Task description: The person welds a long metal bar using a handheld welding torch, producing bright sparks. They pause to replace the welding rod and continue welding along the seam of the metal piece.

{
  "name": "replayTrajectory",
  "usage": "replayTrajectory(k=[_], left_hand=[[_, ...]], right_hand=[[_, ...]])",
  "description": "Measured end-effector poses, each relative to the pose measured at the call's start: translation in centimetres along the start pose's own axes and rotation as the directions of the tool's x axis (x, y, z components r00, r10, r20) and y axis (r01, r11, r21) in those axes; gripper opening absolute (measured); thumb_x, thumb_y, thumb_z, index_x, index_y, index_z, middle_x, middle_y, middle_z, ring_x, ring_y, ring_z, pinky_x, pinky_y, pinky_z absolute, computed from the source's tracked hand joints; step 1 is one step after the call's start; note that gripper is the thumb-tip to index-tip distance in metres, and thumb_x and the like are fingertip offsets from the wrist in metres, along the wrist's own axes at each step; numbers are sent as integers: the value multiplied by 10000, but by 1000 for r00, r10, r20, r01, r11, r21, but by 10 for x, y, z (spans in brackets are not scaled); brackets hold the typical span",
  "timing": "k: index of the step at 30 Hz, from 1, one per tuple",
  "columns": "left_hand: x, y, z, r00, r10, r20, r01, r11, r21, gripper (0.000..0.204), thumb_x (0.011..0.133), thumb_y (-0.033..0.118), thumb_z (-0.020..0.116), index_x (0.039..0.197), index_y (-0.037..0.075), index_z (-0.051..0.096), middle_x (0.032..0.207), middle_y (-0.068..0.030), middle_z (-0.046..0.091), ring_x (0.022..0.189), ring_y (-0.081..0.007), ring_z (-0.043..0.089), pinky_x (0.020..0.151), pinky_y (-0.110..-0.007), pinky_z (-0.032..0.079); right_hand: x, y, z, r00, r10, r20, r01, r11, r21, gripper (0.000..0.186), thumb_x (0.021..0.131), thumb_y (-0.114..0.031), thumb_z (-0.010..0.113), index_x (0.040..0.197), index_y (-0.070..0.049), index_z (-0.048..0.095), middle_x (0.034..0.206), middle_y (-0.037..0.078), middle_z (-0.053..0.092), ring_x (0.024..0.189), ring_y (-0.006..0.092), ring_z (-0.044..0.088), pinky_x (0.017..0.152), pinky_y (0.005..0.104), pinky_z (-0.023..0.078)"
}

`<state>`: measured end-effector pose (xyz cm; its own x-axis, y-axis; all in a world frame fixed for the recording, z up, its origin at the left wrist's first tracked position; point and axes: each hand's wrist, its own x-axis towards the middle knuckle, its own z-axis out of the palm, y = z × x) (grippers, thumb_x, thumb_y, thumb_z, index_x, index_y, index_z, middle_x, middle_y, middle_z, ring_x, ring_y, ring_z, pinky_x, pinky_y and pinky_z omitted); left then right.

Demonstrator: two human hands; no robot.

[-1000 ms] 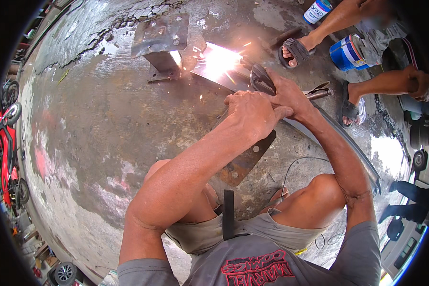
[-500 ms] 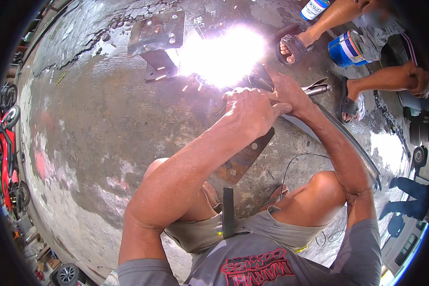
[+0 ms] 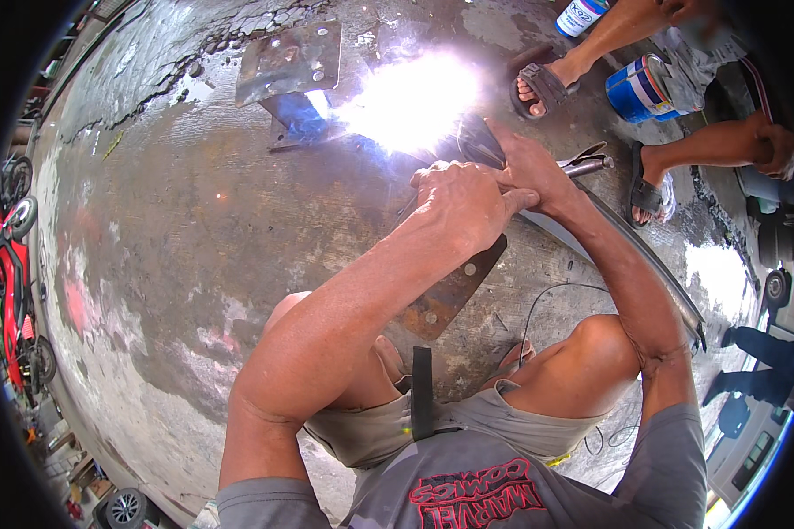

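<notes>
A glaring white welding arc (image 3: 415,101) hides the metal and any tool tip at its middle. My left hand (image 3: 468,203) is closed just below the glare, fingers curled and thumb against my right hand; what it holds is hidden. My right hand (image 3: 534,172) is closed beside a dark rounded object (image 3: 480,143), whose kind I cannot make out. Left of the arc stands a bracket of rusty steel plate (image 3: 289,62) with bolt holes. Under my left wrist lies another drilled steel plate (image 3: 454,291). Metal plier-like handles (image 3: 588,162) stick out past my right wrist.
A long metal piece (image 3: 631,242) runs along my right forearm, near a thin black cable (image 3: 538,304). At upper right are another person's sandalled foot (image 3: 543,88), a blue can (image 3: 640,91) and a second can (image 3: 580,15). A red motorcycle (image 3: 9,282) stands far left.
The arc's glare has shrunk somewhat, showing more of the bracket with a bluish haze beside it. Most sparks below the glare are gone. Both hands stay nearly in place.
</notes>
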<state>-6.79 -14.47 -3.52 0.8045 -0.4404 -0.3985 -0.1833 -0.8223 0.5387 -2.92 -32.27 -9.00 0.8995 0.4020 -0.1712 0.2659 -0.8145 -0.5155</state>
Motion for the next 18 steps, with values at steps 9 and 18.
replayTrajectory(k=[9, 18], left_hand=[[1, 3, -1, 999, 35, -24, -35, 999, 2, 694, 1069, 665, 563, 1041, 25, 830, 870, -217, 786, 864, -416, 776, 903, -551, 587], [0, 1, 2, 996, 54, -69, -54, 999, 0, 718, 1071, 671, 563, 993, 6, 823, 752, -178, 756, 806, -351, 781, 819, -502, 613]], right_hand=[[1, 13, 2, 994, -69, -83, 77, 992, 105, 818, 937, -374, 796, 1587, -30, 438, 1294, 321, 695, 1157, 497, 688, 983, 528, 539], [-3, -2, -6, 998, 58, 11, -58, 998, -28, 653, 1057, -400, 650, 1546, -19, 443, 1168, 320, 740, 1080, 500, 727, 931, 562, 574]])
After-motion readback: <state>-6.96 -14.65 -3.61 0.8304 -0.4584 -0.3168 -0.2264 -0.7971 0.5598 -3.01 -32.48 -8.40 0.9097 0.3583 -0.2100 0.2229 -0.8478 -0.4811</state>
